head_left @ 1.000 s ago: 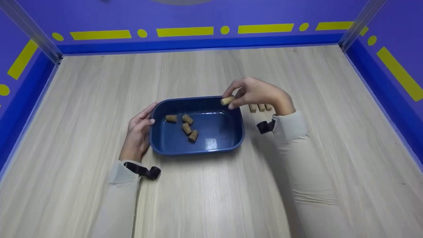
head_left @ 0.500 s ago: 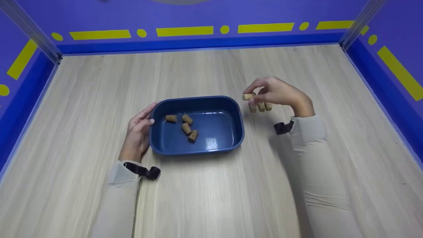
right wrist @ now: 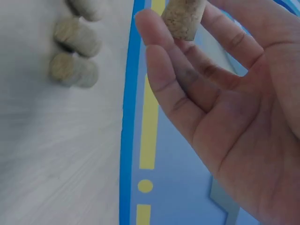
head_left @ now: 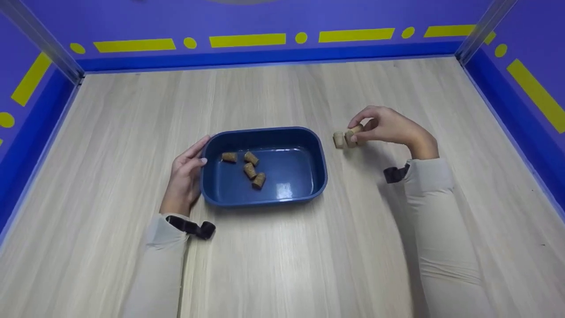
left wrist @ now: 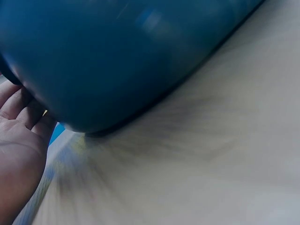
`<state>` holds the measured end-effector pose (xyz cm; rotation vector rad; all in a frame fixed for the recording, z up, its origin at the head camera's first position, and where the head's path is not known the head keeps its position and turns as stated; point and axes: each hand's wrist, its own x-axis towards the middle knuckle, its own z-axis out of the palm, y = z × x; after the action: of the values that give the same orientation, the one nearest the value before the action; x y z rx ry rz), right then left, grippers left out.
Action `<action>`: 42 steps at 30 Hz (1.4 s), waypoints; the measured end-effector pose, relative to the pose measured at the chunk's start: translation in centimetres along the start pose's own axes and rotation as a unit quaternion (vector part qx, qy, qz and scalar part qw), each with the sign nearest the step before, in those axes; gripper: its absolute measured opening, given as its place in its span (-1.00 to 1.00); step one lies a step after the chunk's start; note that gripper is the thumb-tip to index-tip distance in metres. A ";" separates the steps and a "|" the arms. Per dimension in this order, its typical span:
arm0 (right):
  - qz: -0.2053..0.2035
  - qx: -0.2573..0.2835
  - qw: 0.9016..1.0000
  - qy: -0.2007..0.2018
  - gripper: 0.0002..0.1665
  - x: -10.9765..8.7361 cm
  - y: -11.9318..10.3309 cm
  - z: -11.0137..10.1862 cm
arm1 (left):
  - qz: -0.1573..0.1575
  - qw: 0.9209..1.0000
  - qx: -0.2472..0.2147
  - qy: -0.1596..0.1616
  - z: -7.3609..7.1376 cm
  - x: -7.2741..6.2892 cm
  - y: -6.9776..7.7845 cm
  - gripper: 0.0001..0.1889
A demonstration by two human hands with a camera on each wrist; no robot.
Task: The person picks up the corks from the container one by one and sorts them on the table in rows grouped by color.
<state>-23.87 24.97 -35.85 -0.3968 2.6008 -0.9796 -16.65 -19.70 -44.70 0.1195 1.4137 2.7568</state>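
Observation:
My left hand [head_left: 185,174] grips the left end of a dark blue rectangular tub [head_left: 315,165], its thumb at the rim and its fingers along the outside wall. Several brown corks [head_left: 250,170] lie on the tub's floor, left of the middle. Right of the tub, my right hand [head_left: 388,128] pinches one cork [right wrist: 184,18] between thumb and fingers. That hand hovers over a short row of three corks on the table; the leftmost cork [head_left: 338,140] shows plainly in the head view, the others partly hidden. The row also shows in the right wrist view, at a cork [right wrist: 75,70].
A pale wood-grain table [head_left: 282,256] carries everything. Purple-blue panels with yellow markings [head_left: 247,40] stand along its back and both sides. Black wrist cameras are strapped at both cuffs. The left wrist view shows mostly the tub's outer wall [left wrist: 108,61].
My right hand has moved right with its cork, from over the tub's right rim to above the row of corks. The left hand and the tub have stayed nearly still.

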 end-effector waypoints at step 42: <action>0.018 -0.035 0.999 0.004 -0.41 0.0 6.0 0.1 | 0.002 1.000 0.012 0.009 0.1 0.0 -0.3 -0.45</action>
<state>-24.71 29.25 -40.02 -0.3618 2.6448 -0.8818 -16.67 -19.50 -44.88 0.0988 1.4520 2.7520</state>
